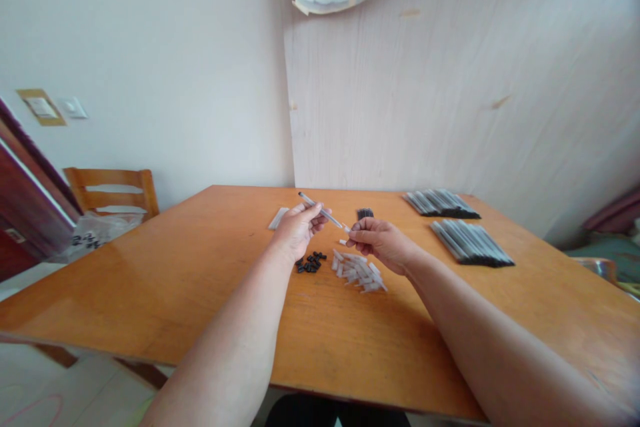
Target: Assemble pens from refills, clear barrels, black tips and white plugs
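Observation:
My left hand (301, 225) is closed around a slim clear pen (331, 217) with a dark end, held slanting down to the right above the table. My right hand (379, 241) pinches a small whitish piece (347, 229) close to the pen's lower tip; the fingers hide most of it, and I cannot tell whether the two touch. Below the hands lies a loose pile of short white translucent pen parts (356, 270), some with narrow points. Left of that pile are several small black plugs (311, 263), partly behind my left wrist.
Two stacks of clear pens with black ends, one farther back (440, 203) and one nearer (471, 242), lie at the right. Thin dark sticks (365, 213) and white tubes (278, 218) rest behind my hands. A wooden chair (113, 197) stands left of the table (150, 280).

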The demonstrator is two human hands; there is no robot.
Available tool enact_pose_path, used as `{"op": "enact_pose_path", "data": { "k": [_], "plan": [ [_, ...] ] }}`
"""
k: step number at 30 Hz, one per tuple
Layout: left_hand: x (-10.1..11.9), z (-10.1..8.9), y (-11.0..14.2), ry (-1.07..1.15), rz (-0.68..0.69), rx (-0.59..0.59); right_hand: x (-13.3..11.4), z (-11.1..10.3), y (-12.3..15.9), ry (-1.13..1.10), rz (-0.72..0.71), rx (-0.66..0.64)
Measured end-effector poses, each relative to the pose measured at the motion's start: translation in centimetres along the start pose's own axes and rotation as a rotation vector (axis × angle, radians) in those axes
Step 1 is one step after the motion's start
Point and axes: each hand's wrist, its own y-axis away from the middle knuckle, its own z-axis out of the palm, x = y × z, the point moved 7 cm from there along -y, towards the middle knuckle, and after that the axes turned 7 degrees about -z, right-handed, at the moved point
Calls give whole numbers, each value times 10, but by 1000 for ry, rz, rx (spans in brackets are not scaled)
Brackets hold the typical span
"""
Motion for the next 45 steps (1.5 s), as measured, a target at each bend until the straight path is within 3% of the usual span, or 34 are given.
{"op": "enact_pose_path", "data": {
  "k": [16, 28, 45],
  "plan": [
    [-1, 5, 4, -8, -1, 8, -4, 8, 2, -21, 22, 29],
    [-1, 17, 12, -97, -14, -16, -5, 4, 1, 1, -13, 91],
    [-8, 29, 12, -22, 32, -12, -16, -2, 0, 25, -92, 135]
  ]
}}
